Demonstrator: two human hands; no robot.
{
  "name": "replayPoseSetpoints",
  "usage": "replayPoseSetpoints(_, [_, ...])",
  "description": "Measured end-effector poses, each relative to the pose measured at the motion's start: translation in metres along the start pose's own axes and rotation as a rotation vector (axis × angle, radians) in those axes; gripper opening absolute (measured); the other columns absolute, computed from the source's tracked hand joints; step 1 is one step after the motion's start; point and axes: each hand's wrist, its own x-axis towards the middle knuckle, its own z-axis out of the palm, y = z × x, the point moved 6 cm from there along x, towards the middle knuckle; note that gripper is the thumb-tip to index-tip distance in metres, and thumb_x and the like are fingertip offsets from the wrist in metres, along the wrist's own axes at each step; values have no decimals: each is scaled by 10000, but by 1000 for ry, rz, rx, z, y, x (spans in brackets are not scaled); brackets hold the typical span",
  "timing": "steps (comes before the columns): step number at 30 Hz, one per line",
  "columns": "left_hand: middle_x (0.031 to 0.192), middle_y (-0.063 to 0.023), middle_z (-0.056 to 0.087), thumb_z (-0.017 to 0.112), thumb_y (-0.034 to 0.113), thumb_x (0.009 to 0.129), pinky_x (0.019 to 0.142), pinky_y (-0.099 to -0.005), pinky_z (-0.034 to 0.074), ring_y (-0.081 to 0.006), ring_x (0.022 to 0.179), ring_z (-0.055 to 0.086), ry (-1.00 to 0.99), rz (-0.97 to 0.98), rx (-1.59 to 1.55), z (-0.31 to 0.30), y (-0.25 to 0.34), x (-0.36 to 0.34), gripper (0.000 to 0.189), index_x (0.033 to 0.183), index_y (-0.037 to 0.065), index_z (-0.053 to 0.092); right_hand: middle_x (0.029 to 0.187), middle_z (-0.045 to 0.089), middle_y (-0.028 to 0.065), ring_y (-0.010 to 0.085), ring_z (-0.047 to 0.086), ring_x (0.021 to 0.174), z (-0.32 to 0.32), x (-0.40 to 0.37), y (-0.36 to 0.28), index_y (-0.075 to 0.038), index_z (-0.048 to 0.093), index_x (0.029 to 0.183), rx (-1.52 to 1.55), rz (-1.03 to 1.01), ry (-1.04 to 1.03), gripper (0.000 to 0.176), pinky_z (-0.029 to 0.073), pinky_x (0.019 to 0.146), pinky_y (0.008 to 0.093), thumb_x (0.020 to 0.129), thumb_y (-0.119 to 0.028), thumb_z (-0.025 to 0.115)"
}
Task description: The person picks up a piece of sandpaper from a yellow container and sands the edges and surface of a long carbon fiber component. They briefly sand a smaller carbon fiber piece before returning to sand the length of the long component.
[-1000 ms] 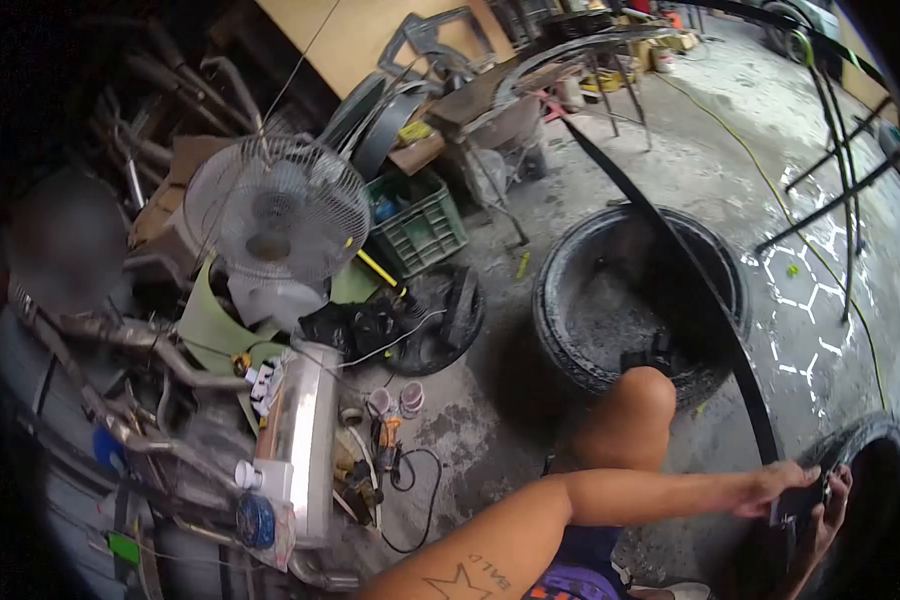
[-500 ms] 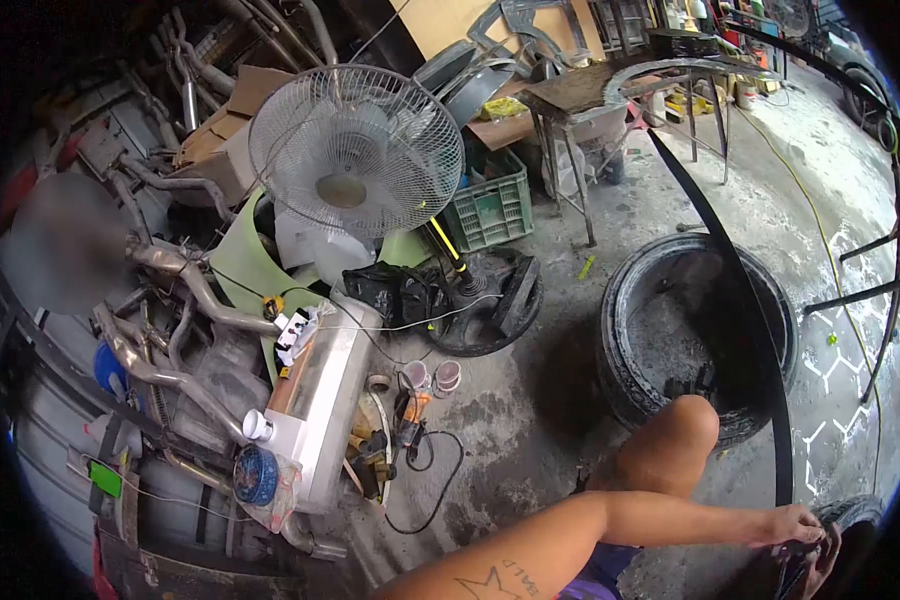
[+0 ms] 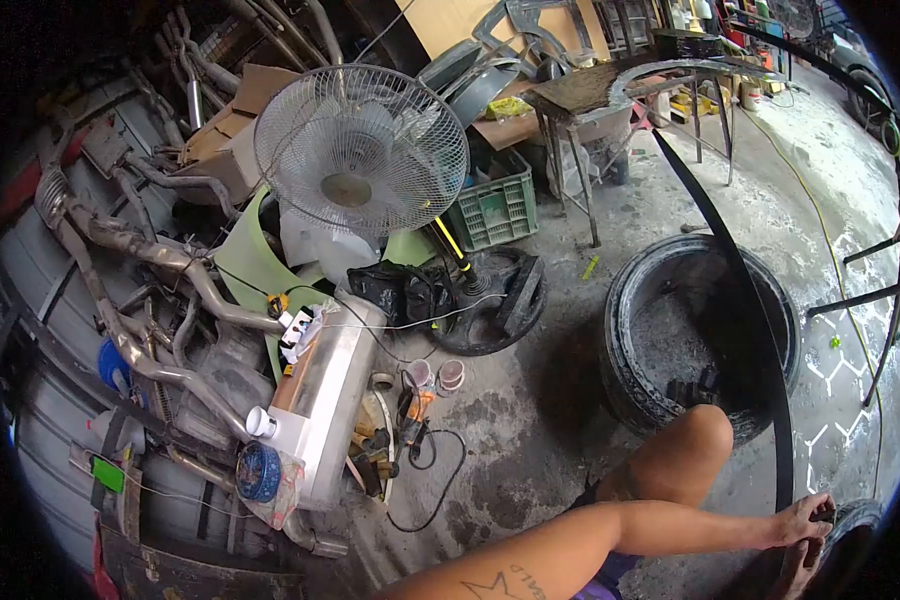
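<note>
At the lower right, my left hand (image 3: 802,520) is closed, its fingers curled around a small dark thing that I cannot make out. Just below it is my right hand (image 3: 799,572), partly cut off by shadow and the frame edge, fingers bent and close up against the left. Both are beside the rim of a dark round container (image 3: 858,520). A long black strip (image 3: 740,270) runs down from the upper middle, its lower end close to my left hand. My bare knee (image 3: 705,435) is raised behind the tattooed left forearm.
A large black tub (image 3: 620,330) with dark pieces inside stands ahead. A pedestal fan (image 3: 360,150), a silver muffler (image 3: 335,400), bent exhaust pipes (image 3: 160,375) and an orange corded power tool (image 3: 416,410) are to the left. A worn table (image 3: 575,95) stands behind.
My left hand has risen slightly and turned, with the small dark thing now at its fingertips. My right hand has shifted a little left. The view has moved slightly.
</note>
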Motion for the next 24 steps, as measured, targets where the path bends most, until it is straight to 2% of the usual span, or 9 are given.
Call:
replayPoseSetpoints(4, [956,-50,541,693,102,928,784,-303,497,-131,833,586,4,-10,-50,3,9,0,320,1174,52,494,1473,543,183,306,540,1325,2,1,-3,23,527,1436,-25,8,-3,720,454,1094,419,929,-436,754])
replayPoseSetpoints(9, [918,-41,549,714,131,918,751,-308,525,-128,839,614,38,61,-18,2,13,-1,296,1121,40,519,1459,567,166,336,541,1335,-1,13,19,-87,523,1476,11,-114,7,832,422,1125,458,860,-591,765])
replayPoseSetpoints(13, [907,-37,561,719,133,926,754,-309,525,-125,854,612,104,138,36,0,9,-2,308,1139,26,524,1410,583,157,287,565,1285,-2,19,31,-40,519,1446,-10,-135,23,720,444,1089,421,891,-421,775])
replayPoseSetpoints(17, [1004,-44,674,703,256,987,879,-300,514,-120,993,636,93,-132,61,3,17,-3,381,1272,21,606,1362,600,147,237,589,1236,-11,28,47,6,514,1416,-4,-278,90,618,466,1053,383,923,-251,785])
replayPoseSetpoints(19, [1108,-53,673,687,236,1001,894,-313,533,-139,992,636,136,-39,264,2,18,-10,376,1276,-7,606,1395,586,115,225,567,1269,19,1,-16,21,531,1414,199,-300,113,674,424,1095,374,900,-314,810])
replayPoseSetpoints(20, [1161,-75,663,673,200,1006,908,-303,536,-153,1032,634,33,-48,70,12,21,-17,353,1292,4,607,1377,600,118,212,572,1256,26,-19,-49,17,549,1394,245,-360,91,705,444,1070,370,855,-328,846])
replayPoseSetpoints(22, [1212,-89,666,666,202,1014,925,-299,540,-148,1120,633,-10,-30,21,21,44,-25,338,1278,-2,613,1265,656,92,202,640,1122,26,-34,-83,9,593,1319,46,-113,117,674,507,976,348,806,-325,876])
replayPoseSetpoints(23, [1200,-125,668,646,214,1030,916,-326,552,-169,1104,646,-55,-7,289,23,47,-28,344,1275,-26,612,1027,703,79,185,684,971,22,-39,-109,-14,644,1191,11,-187,184,588,562,870,353,781,-360,884])
replayPoseSetpoints(24, [1188,-161,670,626,226,1046,907,-353,563,-189,1088,658,-105,56,552,25,44,-26,356,1271,-49,611,1082,720,104,184,704,1008,19,-45,-106,-5,635,1191,236,-175,86,490,571,865,333,828,-243,862])
